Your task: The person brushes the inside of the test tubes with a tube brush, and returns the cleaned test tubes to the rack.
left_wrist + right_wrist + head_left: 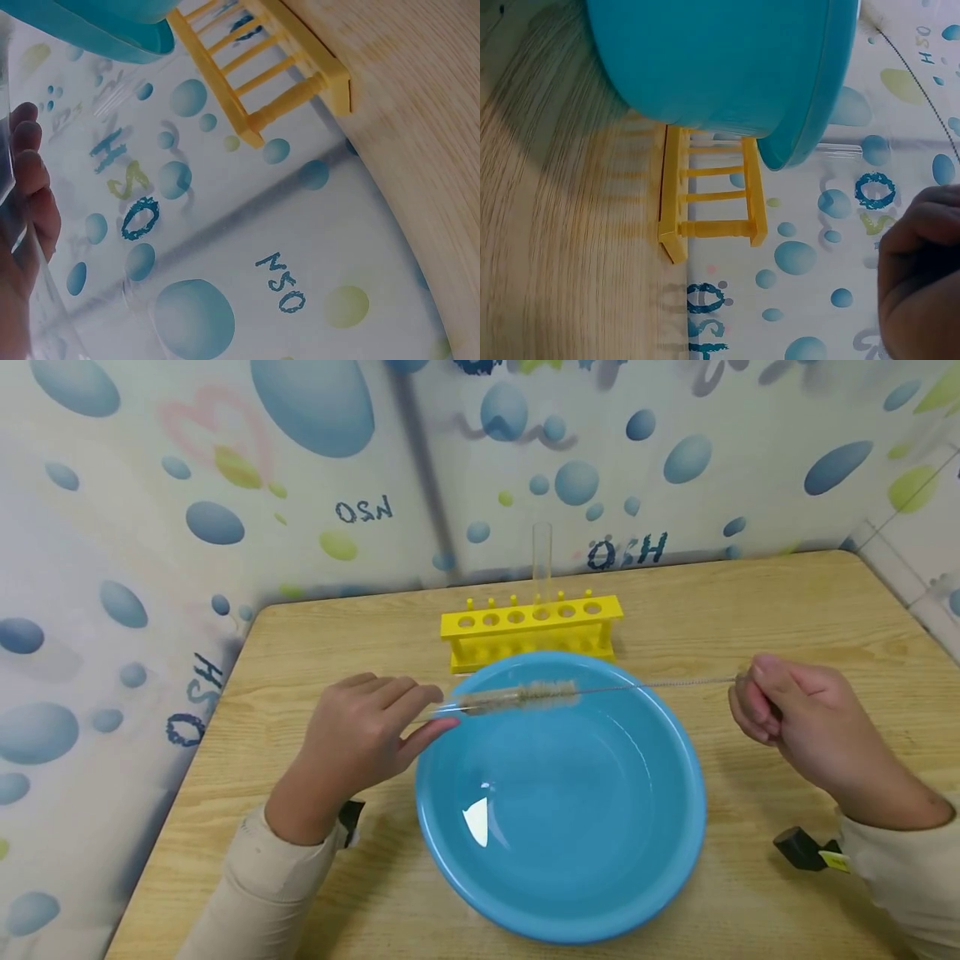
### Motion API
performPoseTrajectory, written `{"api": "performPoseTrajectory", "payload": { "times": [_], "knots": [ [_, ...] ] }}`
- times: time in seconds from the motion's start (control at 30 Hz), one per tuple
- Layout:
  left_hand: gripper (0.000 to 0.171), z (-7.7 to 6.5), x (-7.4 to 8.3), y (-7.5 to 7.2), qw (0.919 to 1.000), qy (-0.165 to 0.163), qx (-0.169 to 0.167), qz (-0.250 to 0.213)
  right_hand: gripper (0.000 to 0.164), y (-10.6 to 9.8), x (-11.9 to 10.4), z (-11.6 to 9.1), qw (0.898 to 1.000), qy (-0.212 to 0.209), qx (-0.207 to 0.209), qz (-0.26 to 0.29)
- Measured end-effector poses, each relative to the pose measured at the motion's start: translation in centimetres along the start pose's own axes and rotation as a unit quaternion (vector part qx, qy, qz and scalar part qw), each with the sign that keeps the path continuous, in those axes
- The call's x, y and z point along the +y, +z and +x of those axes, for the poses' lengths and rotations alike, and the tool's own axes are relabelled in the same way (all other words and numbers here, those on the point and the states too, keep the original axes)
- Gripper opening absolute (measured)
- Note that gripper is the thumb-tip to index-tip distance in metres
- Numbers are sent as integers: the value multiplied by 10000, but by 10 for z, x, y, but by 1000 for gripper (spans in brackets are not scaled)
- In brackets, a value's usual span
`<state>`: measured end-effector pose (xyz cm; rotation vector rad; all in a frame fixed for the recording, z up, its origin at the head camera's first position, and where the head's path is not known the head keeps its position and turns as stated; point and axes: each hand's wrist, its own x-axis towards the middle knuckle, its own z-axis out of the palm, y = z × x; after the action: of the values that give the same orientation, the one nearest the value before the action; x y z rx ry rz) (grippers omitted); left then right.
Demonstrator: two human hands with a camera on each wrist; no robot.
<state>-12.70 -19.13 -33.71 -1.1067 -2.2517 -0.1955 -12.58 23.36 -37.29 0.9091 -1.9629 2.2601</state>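
Observation:
My left hand (363,727) holds a clear glass test tube (487,701) between thumb and fingers, nearly level above the basin's far part. Its mouth points right. A test tube brush (551,693) has bristles partly inside the tube and partly sticking out of the mouth. The brush's thin twisted wire (660,684) runs right to my right hand (802,718), whose curled fingers grip its end. Below lies a blue basin (562,852) with what looks like water in it. In the left wrist view, the left hand (34,191) shows only at the left edge.
Behind the basin stands a yellow test tube rack (534,622) with one clear test tube (542,560) upright in it. The wooden table (322,643) backs onto a patterned wall (450,468). Small black devices (801,848) sit at both wrists.

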Motion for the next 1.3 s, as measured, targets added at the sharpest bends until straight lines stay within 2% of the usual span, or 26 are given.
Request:
{"api": "performPoseTrajectory", "payload": {
  "times": [0.2, 0.3, 0.4, 0.47, 0.6, 0.73, 0.8, 0.9, 0.97, 1.03, 1.1, 1.17, 1.23, 1.3],
  "knots": [
    [54, 1, 3, 0, 9998, -21, -59, -177, 43, 1, 2, -2, 9979, -641, -32, -47],
    [53, 1, 3, 0, 9999, 11, -18, -138, 43, 3, 1, -2, 9974, -721, 50, -60],
    [51, 1, 3, 0, 10000, 48, 54, -54, 43, 6, -2, -2, 9990, -442, 64, 28],
    [48, 0, 3, 0, 9999, 86, 132, 14, 45, 9, -5, -3, 9998, 17, 159, -67],
    [43, 1, 3, -2, 9994, 149, 228, 219, 47, 13, -6, -4, 9976, 661, 138, 125],
    [38, 2, 3, -3, 9990, 194, 276, 300, 46, 14, -3, -6, 9967, 751, 56, 295],
    [38, 2, 4, -3, 9989, 222, 295, 274, 45, 14, -2, -6, 9981, 597, 132, 54],
    [41, 2, 5, -1, 9993, 225, 256, 148, 43, 13, -3, -8, 9961, 52, 298, -832],
    [44, 2, 6, 0, 9996, 210, 166, 6, 42, 11, -4, -8, 9878, -406, 392, -1448],
    [45, 2, 6, 1, 9997, 175, 61, -145, 42, 9, -3, -8, 9797, -830, 356, -1788],
    [44, 2, 7, 2, 9996, 147, -28, -259, 41, 7, -2, -7, 9780, -1166, 200, -1720],
    [43, 2, 7, 2, 9994, 109, -86, -314, 40, 6, -1, -7, 9802, -1312, 70, -1480],
    [40, 3, 7, 2, 9995, 82, -90, -293, 40, 8, -1, -7, 9842, -1228, 86, -1270],
    [37, 3, 7, 2, 9998, 77, -30, -206, 41, 10, -3, -7, 9909, -815, 224, -1046]
  ]
}}
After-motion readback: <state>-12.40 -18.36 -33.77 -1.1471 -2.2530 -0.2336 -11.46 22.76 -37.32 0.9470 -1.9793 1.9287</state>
